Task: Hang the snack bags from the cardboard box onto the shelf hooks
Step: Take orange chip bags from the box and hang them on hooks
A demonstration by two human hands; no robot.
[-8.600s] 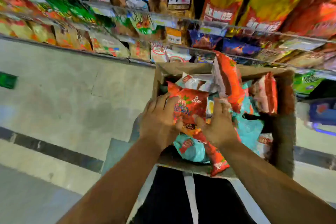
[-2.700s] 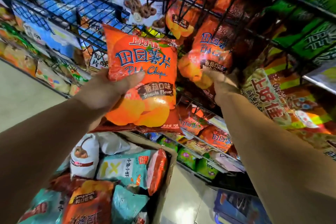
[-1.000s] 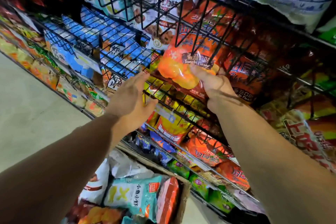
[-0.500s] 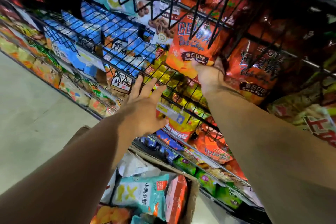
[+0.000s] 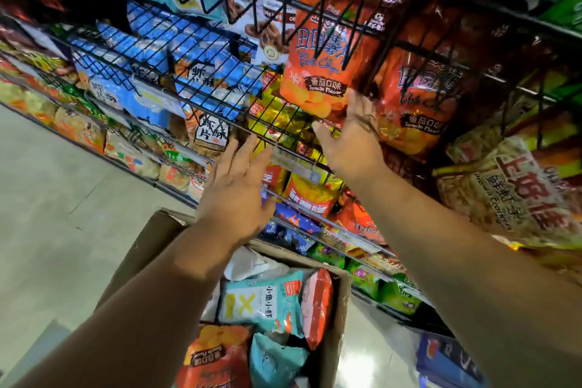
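An orange tomato-flavour chip bag (image 5: pixel 318 72) hangs behind the black wire shelf front (image 5: pixel 220 110) at upper centre. My right hand (image 5: pixel 349 145) is just below it, fingers straight, fingertips near the bag's bottom edge, holding nothing. My left hand (image 5: pixel 236 195) hovers lower left with fingers spread and empty, in front of the shelf rail. Below the hands the cardboard box (image 5: pixel 337 324) holds several bags: a teal bag (image 5: pixel 261 302), a red bag on edge (image 5: pixel 319 305) and an orange chip bag (image 5: pixel 217 359).
A second orange chip bag (image 5: pixel 422 94) hangs to the right of the first. Blue bags (image 5: pixel 157 60) fill the rack at left, prawn-cracker bags (image 5: pixel 519 192) at right, and lower shelves (image 5: pixel 315 198) carry more snacks. Grey floor (image 5: pixel 63 214) lies to the left.
My right hand has let go of the orange chip bag, which now hangs on the shelf, and has dropped below it. My left hand has lowered slightly, still empty.
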